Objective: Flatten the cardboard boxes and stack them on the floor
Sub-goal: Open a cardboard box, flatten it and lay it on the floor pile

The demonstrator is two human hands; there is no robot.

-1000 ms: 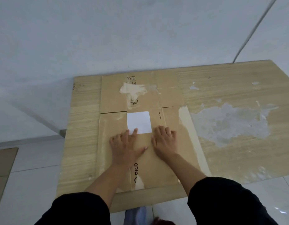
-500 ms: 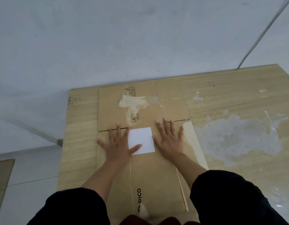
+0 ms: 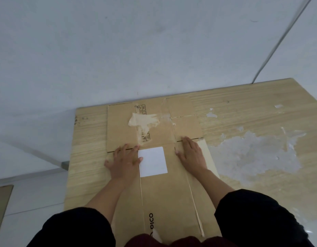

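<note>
Flattened cardboard box [image 3: 164, 193] lies centre frame on wooden board [image 3: 86, 157], white label [image 3: 152, 161] mid-panel. My left hand [image 3: 123, 162] flat, fingers straight, pressing left of label. My right hand [image 3: 191, 154] flat, pressing right of it. More cardboard [image 3: 1, 202] at lower left edge.

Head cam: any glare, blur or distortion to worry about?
Head view: soft even light, no hard shadows; the white label is blown out, no print readable; both hands sharp on the cardboard box; wide-angle bends the wall cable.
</note>
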